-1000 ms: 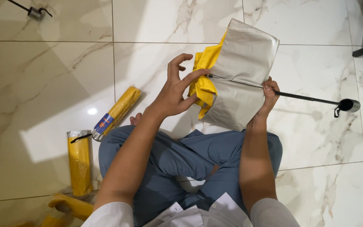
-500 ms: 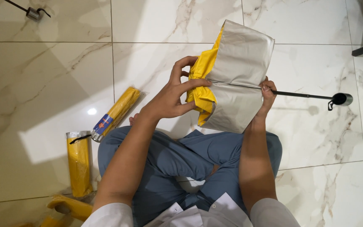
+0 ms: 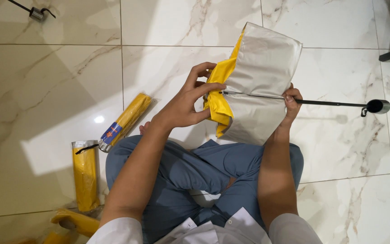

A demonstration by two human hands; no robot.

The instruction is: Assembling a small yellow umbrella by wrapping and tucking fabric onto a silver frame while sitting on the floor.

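A person sits cross-legged on a pale marble tile floor (image 3: 59, 90), blue trousers filling the lower middle of the frame. Both hands work on a folding umbrella (image 3: 258, 86) held above the knees, right of centre in the upper half. Its cloth is silver-grey on the side facing the camera and yellow on the other, and the yellow shows in a bunched fold along the left edge. The left hand (image 3: 188, 101) has its grip closed on that yellow fold, thumb and forefinger pinching the cloth near the point where a thin metal rib meets the edge. The right hand (image 3: 290, 103) is partly hidden behind the right edge of the cloth; its grip is closed around the dark shaft (image 3: 330, 103), which runs level toward the right of the frame and ends in a dark round handle (image 3: 378, 106) with a small loop. At the left of the frame, well apart from the hands, a rolled yellow umbrella (image 3: 125, 121) with a blue band lies slantwise on the floor beside the knee. Below it, at lower left, a flat yellow sleeve (image 3: 85, 174) lies upright in the frame, and more yellow cloth (image 3: 75, 222) lies at the bottom left corner. A small metal piece (image 3: 36, 13) lies at the upper left.
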